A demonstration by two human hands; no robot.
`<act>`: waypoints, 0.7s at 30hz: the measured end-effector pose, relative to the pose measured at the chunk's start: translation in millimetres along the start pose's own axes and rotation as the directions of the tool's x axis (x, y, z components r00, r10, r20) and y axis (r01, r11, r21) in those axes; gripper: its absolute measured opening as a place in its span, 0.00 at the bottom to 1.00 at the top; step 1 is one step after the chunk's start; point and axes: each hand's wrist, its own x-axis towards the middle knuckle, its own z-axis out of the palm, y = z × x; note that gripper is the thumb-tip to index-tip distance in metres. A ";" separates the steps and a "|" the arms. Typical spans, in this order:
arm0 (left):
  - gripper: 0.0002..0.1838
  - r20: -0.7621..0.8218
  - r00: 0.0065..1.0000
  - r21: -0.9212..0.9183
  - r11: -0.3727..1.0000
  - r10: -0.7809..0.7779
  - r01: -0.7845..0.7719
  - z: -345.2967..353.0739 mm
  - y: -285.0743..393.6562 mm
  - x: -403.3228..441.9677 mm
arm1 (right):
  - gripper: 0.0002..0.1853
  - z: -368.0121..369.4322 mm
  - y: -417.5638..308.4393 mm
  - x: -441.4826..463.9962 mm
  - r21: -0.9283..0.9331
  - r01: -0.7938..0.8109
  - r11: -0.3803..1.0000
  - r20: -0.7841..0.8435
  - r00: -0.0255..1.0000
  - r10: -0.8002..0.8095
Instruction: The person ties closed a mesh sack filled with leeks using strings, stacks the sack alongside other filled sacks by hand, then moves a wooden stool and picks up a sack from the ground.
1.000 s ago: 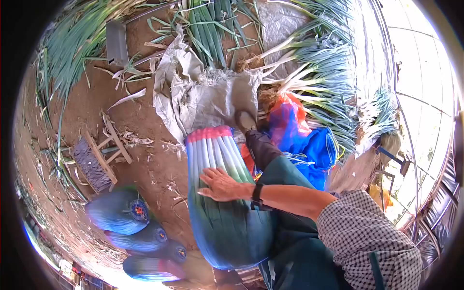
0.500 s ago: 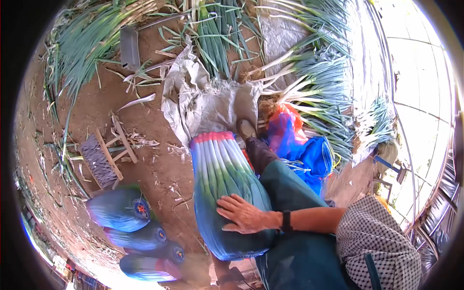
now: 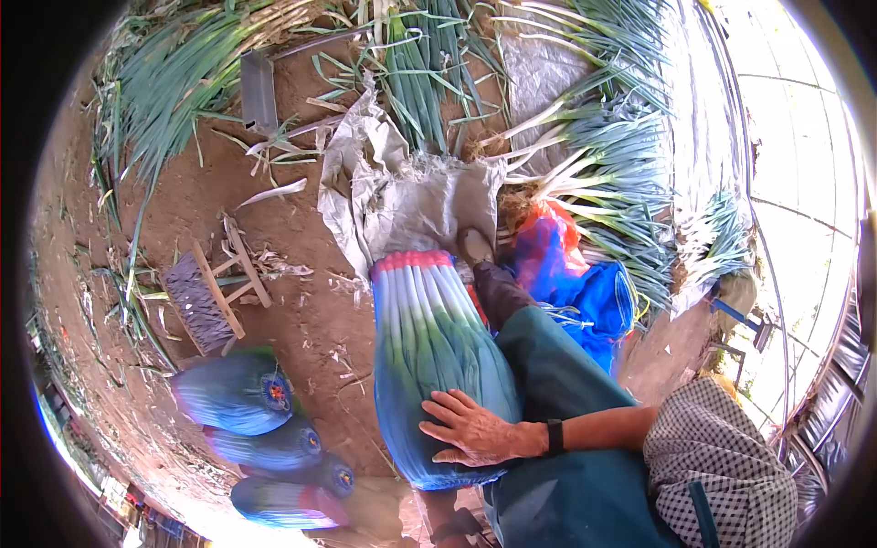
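Observation:
A long blue mesh bag of leeks lies in the middle, its pink-banded end with the white stalks pointing up the view. My right hand rests on the lower, leafy part of the bag, palm down with fingers spread, gripping nothing. A dark band is on its wrist. Below the bag's bottom end shows a bit of skin with a dark band near it, which may be part of my left arm; its fingers are hidden by the bag. My trousered leg runs along the bag's right side.
A grey sack lies above the bag. Blue and red net bags lie right of the leg. A small wooden stool and several filled mesh bags are at left. Loose leeks fill the upper right; more lie upper left.
My right hand has slid down the bag from its stalks to its leafy lower part. The whole view has shifted slightly.

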 end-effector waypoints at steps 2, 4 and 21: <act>0.42 0.014 1.000 0.008 1.000 0.000 -0.001 6.5 0.5 1.3 | 0.32 -7.8 -1.0 -1.5 0.004 -0.007 1.000 -0.039 0.999 0.007; 0.42 0.037 0.999 0.002 1.000 0.007 -0.007 15.9 1.7 2.5 | 0.33 -26.3 5.7 1.9 -0.001 -0.042 0.999 -0.082 0.996 0.042; 0.37 -0.122 0.595 0.413 0.586 0.794 -0.697 131.0 3.1 63.6 | 0.24 -215.9 100.9 100.7 0.285 -0.398 0.872 0.104 0.917 0.384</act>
